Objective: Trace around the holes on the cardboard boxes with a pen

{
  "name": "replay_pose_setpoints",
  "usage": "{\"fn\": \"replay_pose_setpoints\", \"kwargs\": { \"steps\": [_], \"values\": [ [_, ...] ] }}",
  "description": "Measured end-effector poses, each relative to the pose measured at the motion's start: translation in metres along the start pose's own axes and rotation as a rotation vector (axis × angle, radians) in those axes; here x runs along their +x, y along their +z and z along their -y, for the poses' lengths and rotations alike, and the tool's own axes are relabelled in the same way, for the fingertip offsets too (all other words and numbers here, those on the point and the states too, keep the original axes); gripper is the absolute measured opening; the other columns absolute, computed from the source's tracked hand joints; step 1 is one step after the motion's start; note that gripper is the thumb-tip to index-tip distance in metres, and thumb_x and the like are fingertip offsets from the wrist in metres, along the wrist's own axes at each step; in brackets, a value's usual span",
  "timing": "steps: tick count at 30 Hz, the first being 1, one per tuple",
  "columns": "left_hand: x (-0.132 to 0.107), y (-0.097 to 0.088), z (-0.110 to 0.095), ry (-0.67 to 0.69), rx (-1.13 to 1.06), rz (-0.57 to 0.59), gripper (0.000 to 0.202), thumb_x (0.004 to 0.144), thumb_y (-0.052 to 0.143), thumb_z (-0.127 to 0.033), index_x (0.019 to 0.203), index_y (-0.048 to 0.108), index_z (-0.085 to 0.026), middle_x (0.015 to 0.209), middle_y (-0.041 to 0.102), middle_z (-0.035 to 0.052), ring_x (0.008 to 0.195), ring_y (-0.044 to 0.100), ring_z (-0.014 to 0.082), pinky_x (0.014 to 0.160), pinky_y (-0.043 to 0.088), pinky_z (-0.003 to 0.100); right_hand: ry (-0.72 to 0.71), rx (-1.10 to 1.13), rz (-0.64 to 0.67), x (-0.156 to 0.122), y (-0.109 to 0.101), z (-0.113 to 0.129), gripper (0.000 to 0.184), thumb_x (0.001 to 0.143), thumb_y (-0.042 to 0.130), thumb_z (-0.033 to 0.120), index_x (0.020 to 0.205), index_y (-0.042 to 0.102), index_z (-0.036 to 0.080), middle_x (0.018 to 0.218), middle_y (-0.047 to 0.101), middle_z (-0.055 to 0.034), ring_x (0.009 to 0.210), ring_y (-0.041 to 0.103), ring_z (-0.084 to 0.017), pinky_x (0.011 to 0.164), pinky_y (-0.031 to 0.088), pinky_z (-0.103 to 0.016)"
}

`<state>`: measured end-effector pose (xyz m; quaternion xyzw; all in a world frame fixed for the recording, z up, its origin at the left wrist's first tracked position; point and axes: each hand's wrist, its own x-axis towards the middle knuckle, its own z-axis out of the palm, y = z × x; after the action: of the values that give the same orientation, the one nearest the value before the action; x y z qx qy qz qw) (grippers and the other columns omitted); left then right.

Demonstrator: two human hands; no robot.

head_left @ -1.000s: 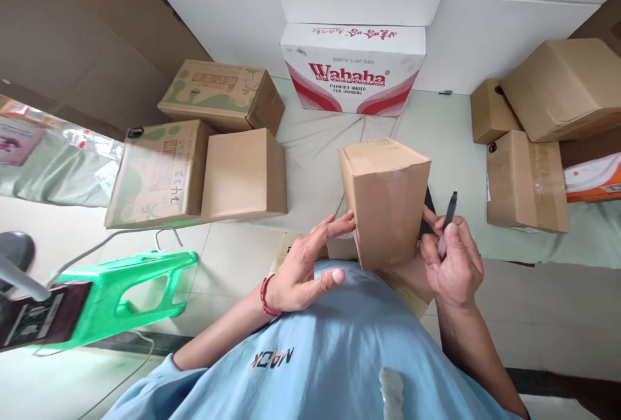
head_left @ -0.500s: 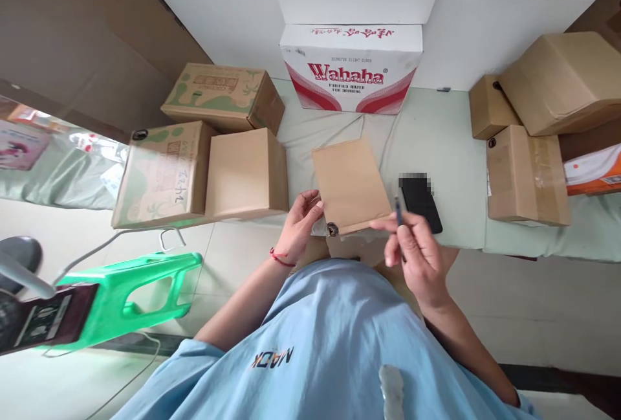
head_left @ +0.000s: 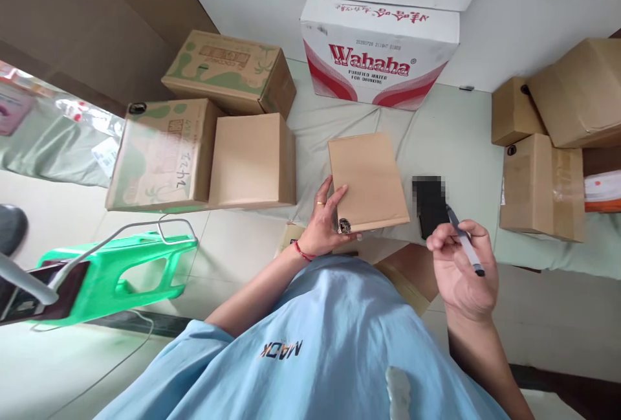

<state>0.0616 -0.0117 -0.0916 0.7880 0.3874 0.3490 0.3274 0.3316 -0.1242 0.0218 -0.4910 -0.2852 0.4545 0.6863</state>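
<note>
A small brown cardboard box (head_left: 371, 180) lies near the front edge of the cloth-covered table, a round dark mark at its near left corner. My left hand (head_left: 323, 222) grips that corner, fingers on the top and left side, thumb along the near edge. Off to the right, my right hand (head_left: 468, 277) is raised with its palm turned up, holding a grey marker pen (head_left: 464, 242) between the fingers. Beyond the pen a black phone (head_left: 431, 213), partly pixelated, rests on the cloth.
A white and red Wahaha water carton (head_left: 378, 57) stands at the back against the wall. Several cardboard boxes (head_left: 247, 161) are grouped on the left, more boxes (head_left: 538, 187) on the right. A green plastic stool (head_left: 116, 265) stands on the floor at left.
My left hand has shifted from the box's left side to a grip over its near left corner. My right hand has drawn away to the right and turned palm up, still with the pen.
</note>
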Motion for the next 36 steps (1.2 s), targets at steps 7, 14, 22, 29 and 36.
{"fn": "replay_pose_setpoints", "kwargs": {
  "steps": [7,14,22,29,36],
  "values": [
    [0.013,0.020,0.040,0.207,-0.027,-0.076,0.129,0.063,0.096,-0.076,0.167,0.032,-0.035,0.175,0.013,0.0242,0.160,0.035,0.0529,0.118,0.048,0.068,-0.003,-0.393,0.476,0.033,0.047,-0.004,0.023,0.105,0.066,0.047,0.097,0.067,0.025,0.061,0.049,0.0058,0.050,0.040,-0.011,0.048,0.033,-0.027],
    [0.018,0.020,0.052,0.338,-0.017,-0.110,0.126,0.073,0.087,-0.079,0.173,0.023,-0.036,0.175,0.015,0.0254,0.158,0.038,0.0532,0.113,0.053,0.065,-0.085,-0.557,0.793,0.071,0.083,-0.028,0.002,0.096,0.068,0.024,0.097,0.067,0.023,0.070,0.060,0.0048,0.056,0.049,-0.010,0.054,0.040,-0.025],
    [0.014,0.021,0.048,0.329,-0.008,-0.101,0.127,0.076,0.083,-0.080,0.175,0.015,-0.039,0.176,0.014,0.0235,0.162,0.033,0.0531,0.118,0.049,0.068,-0.311,-0.611,0.752,0.063,0.084,-0.033,0.014,0.090,0.059,0.011,0.085,0.063,0.023,0.065,0.052,0.0068,0.056,0.045,-0.008,0.056,0.034,-0.025],
    [0.012,0.022,0.045,0.336,0.024,-0.118,0.130,0.077,0.080,-0.084,0.177,0.012,-0.036,0.179,0.012,0.0239,0.163,0.034,0.0509,0.119,0.050,0.066,-0.407,-0.709,0.852,0.065,0.090,-0.034,0.016,0.093,0.057,0.008,0.087,0.059,0.023,0.068,0.057,0.0063,0.058,0.046,-0.009,0.058,0.037,-0.025],
    [0.010,0.023,0.045,0.310,0.046,-0.120,0.132,0.075,0.080,-0.086,0.176,0.011,-0.037,0.181,0.011,0.0240,0.162,0.034,0.0519,0.117,0.050,0.067,-0.466,-0.772,0.853,0.065,0.093,-0.037,0.014,0.093,0.058,0.009,0.088,0.058,0.023,0.067,0.054,0.0059,0.057,0.043,-0.010,0.057,0.035,-0.027]
  ]
}}
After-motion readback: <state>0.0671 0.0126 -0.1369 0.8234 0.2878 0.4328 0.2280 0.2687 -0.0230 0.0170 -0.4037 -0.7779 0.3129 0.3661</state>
